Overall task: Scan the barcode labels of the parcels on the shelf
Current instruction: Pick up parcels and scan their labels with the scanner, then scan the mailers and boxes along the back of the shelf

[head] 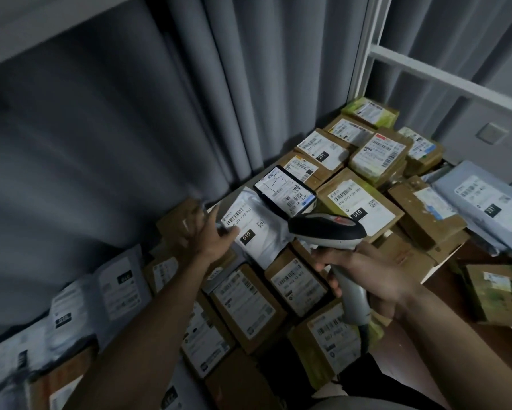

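Right hand (364, 279) grips a smooth curved scanner (325, 229); left hand (210, 235), fingers spread, presses a crinkled white mailer (257, 229).

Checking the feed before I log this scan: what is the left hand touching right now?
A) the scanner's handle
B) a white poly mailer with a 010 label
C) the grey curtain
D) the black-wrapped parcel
B: the left hand rests its fingers on the edge of the white poly mailer marked 010, while the right hand keeps its grip on the scanner.
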